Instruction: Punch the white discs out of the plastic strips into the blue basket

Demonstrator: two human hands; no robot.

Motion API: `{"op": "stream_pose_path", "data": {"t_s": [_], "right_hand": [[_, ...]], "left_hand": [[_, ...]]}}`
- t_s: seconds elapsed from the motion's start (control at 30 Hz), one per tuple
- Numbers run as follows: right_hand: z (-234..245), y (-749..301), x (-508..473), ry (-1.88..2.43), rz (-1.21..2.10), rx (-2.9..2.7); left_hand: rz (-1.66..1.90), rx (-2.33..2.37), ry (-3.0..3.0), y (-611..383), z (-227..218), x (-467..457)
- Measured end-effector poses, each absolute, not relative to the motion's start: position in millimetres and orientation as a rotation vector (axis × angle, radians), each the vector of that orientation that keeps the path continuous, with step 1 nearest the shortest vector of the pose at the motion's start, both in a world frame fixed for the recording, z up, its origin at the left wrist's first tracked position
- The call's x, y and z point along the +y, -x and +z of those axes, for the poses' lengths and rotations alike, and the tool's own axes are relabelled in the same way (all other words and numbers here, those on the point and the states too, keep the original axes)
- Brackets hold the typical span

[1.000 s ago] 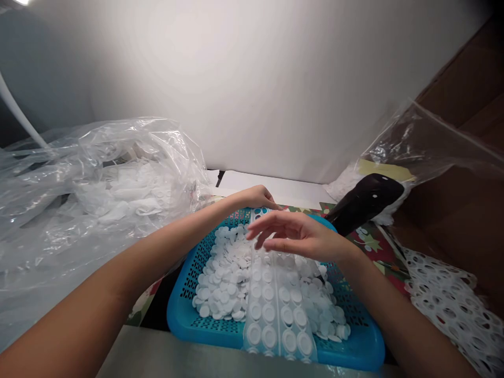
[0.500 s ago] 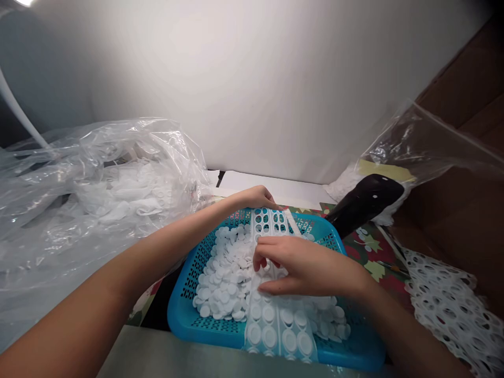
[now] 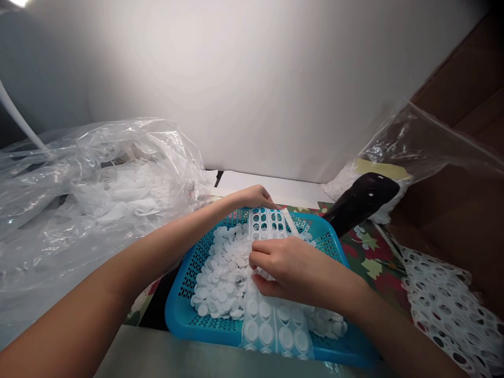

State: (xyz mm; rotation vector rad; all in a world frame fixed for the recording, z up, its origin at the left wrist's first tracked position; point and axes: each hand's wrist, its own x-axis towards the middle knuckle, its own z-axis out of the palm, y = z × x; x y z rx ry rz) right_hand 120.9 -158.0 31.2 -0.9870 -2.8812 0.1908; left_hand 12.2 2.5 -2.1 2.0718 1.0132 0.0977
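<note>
Your right hand (image 3: 293, 275) pinched the white perforated plastic strip (image 3: 270, 223) in the blue mesh basket (image 3: 189, 320); your left hand (image 3: 254, 198), upper centre, showed no clear hold; the strip needed keeping taut.

Glossy blue plastic basket (image 3: 179, 315)

L forearm (image 3: 114, 262) bare; R forearm (image 3: 386, 310) bare; slim fingers (image 3: 268, 257).

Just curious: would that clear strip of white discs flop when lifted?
Probably: the clear strip seems to drape over the loose discs in the blue basket. It looks thin, so likely light. Its discs appear attached, so probably won't roll.
</note>
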Motion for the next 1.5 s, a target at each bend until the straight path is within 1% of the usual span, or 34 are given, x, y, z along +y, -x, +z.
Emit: {"op": "stream_pose_path", "data": {"t_s": [0.23, 0.43, 0.6, 0.87, 1.17, 1.37, 1.5], "right_hand": [[29.8, -122.6, -148.5, 1.099, 0.190, -2.786], [32.2, -122.7, -147.5, 1.185, 0.254, -2.693], [36.7, -121.5, -150.9, 1.314, 0.423, -2.715], [21.2, -131.7, -145.3, 1.280, 0.715, -2.636], [21.0, -135.6, -143.5, 1.355, 0.847, -2.576], [21.3, -134.5, -141.6, 1.453, 1.160, -2.362], [11.4, -136.7, -135.8, 1.506, 1.160, -2.250]], "left_hand": [[0.106, 1.016, -2.073, -11.7, -1.8, 2.5], [0.114, 1.014, -2.096, -12.1, -4.6, 5.5], [0.107, 1.020, -2.072, -12.0, -5.9, 7.1], [0.114, 1.015, -2.057, -13.2, -3.7, 5.1], [0.120, 1.008, -2.090, -12.7, -4.4, 6.4], [0.145, 1.005, -2.092, -13.4, -5.4, 5.8], [0.143, 1.011, -2.098, -13.7, -5.3, 5.5]]}}
